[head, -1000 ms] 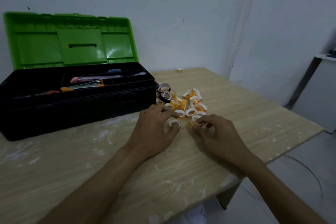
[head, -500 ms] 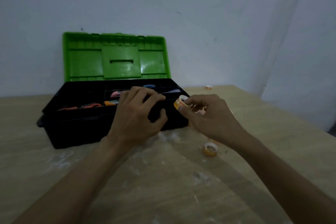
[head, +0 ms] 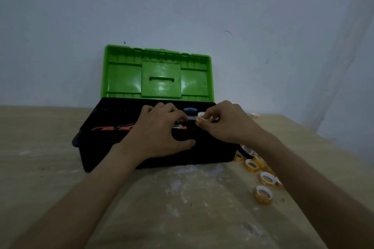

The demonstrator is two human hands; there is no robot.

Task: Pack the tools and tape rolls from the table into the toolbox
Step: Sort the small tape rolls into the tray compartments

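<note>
Right grip (head: 226, 121): pinching a tape roll (head: 201, 119) at thumb and fingertips, above the right end of the toolbox (head: 101, 147).
Tape roll: small, white core, orange-yellow printed band.
Left grip (head: 159, 133): curled over the toolbox's front rim, thumb on the front wall (fingertips inside, can't tell what they touch).
Toolbox: black, green lid (head: 159, 75) up, on the worktop (head: 182, 208).
Loose rolls (head: 263, 194): scattered on the worktop, right of the box.

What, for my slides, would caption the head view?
Right hand pinches a tape roll above the open toolbox, left hand over its front wall; more rolls lie beside it.
</note>
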